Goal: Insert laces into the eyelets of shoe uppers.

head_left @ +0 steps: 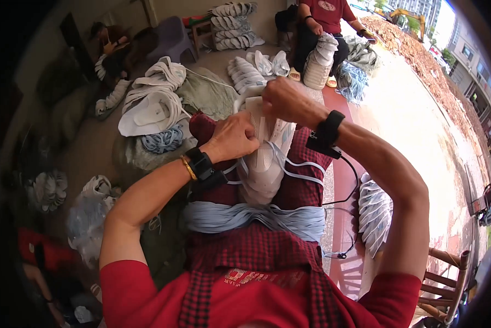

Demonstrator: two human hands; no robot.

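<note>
A stack of white shoe uppers point(262, 180) stands upright between my knees, the top one turned toward me. At its left side is my left hand point(234, 139), closed with the fingertips curled against the upper; what is pinched there is hidden. Higher, over the top right of the upper, my right hand point(289, 101) is also closed, and its fingers cover whatever they grip. Pale blue shoelace point(278, 154) runs through the upper, with loose lengths draped over both thighs. A thick bundle of light blue laces point(256, 216) lies across my lap on the checked apron.
Piled shoe uppers point(152, 104) and a coil of blue laces point(163, 140) sit at left. More uppers point(375, 210) lie at right, near a wooden chair point(447, 284). Across from me sits a co-worker point(324, 27) with another stack. A black cable point(354, 186) hangs from my right wrist.
</note>
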